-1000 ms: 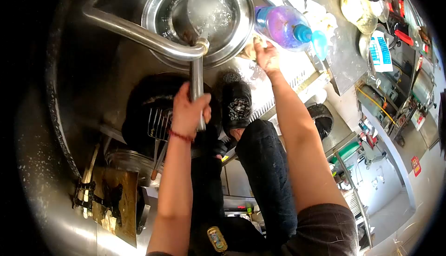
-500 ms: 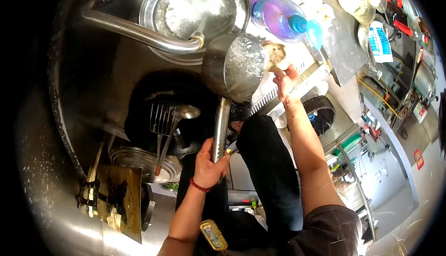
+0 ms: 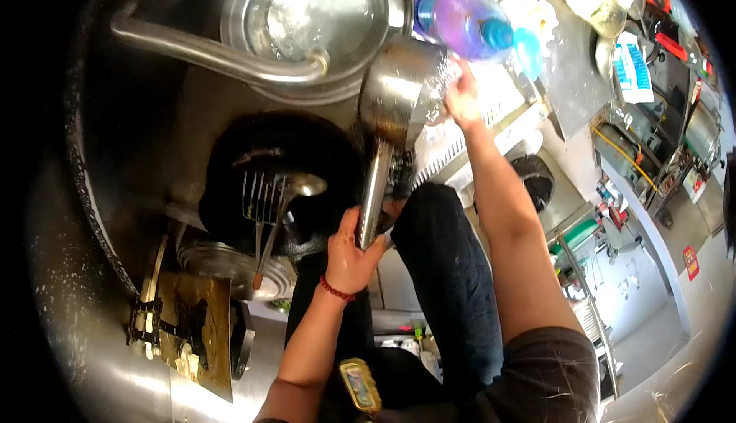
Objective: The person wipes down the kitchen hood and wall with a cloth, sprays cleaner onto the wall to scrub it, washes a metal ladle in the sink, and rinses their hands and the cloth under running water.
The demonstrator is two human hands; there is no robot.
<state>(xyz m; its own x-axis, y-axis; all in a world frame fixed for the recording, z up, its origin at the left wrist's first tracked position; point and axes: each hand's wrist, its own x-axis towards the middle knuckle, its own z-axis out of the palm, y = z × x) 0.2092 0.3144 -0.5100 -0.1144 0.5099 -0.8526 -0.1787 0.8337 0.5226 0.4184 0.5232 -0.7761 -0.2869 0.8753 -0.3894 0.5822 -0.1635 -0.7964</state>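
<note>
My left hand (image 3: pixel 353 258) grips the long tubular handle of a metal saucepan (image 3: pixel 395 93) from below. The pan is tilted, its wet, shiny mouth turned to the right. My right hand (image 3: pixel 462 99) is at that mouth, fingers curled over and into the rim. Its fingertips, and whatever is in them, are hidden by the pan and glare. Behind the pan stands a wide steel basin (image 3: pixel 245 39) of water. Below left of the pan are a black wok (image 3: pixel 261 139), a slotted turner (image 3: pixel 262 197) and a ladle (image 3: pixel 307 185).
A steel faucet (image 3: pixel 215 53) reaches across the sink toward the basin. A purple bottle with a blue cap (image 3: pixel 460 28) is just beyond my right hand. Lower left are a round metal lid or pan (image 3: pixel 230 269) and a stained board (image 3: pixel 207 327). A steel counter (image 3: pixel 571 78) runs along the right.
The saucepan has turned so its mouth faces more to the right. My right hand has moved up and left into the mouth; the beige cloth-like piece it pinched is now out of sight.
</note>
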